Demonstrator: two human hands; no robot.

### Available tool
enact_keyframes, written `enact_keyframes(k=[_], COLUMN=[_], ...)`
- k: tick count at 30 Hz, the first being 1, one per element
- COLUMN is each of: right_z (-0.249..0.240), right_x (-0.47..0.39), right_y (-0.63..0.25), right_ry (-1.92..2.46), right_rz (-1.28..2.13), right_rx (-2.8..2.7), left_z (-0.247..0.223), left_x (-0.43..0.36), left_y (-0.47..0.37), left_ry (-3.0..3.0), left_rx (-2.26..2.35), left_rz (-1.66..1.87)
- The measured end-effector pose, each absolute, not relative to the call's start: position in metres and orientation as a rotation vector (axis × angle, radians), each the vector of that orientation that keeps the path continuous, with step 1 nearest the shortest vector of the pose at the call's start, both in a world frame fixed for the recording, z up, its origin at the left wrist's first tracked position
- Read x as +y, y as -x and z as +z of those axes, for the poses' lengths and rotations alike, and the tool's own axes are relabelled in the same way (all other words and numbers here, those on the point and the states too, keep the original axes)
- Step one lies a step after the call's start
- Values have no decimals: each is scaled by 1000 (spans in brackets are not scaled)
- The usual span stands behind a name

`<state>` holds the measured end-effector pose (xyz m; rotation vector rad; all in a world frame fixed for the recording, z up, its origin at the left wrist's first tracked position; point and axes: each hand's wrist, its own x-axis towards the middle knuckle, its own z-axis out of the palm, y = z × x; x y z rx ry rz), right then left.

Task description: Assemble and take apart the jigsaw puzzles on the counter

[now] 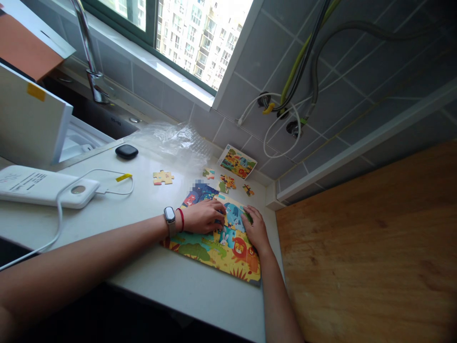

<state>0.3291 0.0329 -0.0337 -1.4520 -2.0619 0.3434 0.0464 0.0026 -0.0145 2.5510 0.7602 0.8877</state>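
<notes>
A jigsaw puzzle (210, 255) with cartoon animals, a lion and a rabbit among them, lies on the white counter. My left hand (205, 216), with a watch and a red band at the wrist, rests on its middle. Its fingers are bent and a little apart, with the tips on the pieces; no piece shows in its grasp. At the puzzle's right edge lies my right hand (257, 232), fingers stretched over the border beside the blue elephant part. Loose puzzle pieces (163, 177) lie beyond the puzzle, several of them near a small picture card (237, 162).
Clear plastic wrap (174, 143) lies against the wall. To the left are a black case (126, 151), a white power bank (46, 186) with a cable, and a sink (107, 121) holding a white box. A wooden board (371, 247) borders the counter on the right.
</notes>
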Motion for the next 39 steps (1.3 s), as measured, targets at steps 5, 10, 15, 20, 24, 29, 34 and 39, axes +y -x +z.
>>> enact_keyframes(k=[5, 10, 15, 20, 24, 29, 34, 39], right_z=[-35, -36, -36, -36, -35, -34, -37, -38], right_x=[34, 35, 34, 34, 34, 34, 34, 35], right_y=[-330, -331, -330, -330, -330, -330, -331, -331], right_ry=[1449, 1453, 1454, 1443, 1451, 1453, 1444, 1441], right_rz=[347, 348, 349, 345, 353, 356, 345, 344], right_rx=[-2062, -2060, -2061, -2052, -2052, -2060, -2055, -2059], left_z=[-13, -15, -14, -13, -13, -13, -16, -14], left_x=[2, 3, 3, 3, 3, 4, 4, 4], left_y=[-47, -47, -47, -46, -47, -46, -46, -46], left_ry=[-2557, -2568, -2560, -2546, -2554, -2563, -2562, -2564], left_rx=[775, 772, 773, 760, 762, 765, 752, 775], left_rz=[877, 865, 854, 883, 868, 867, 881, 857])
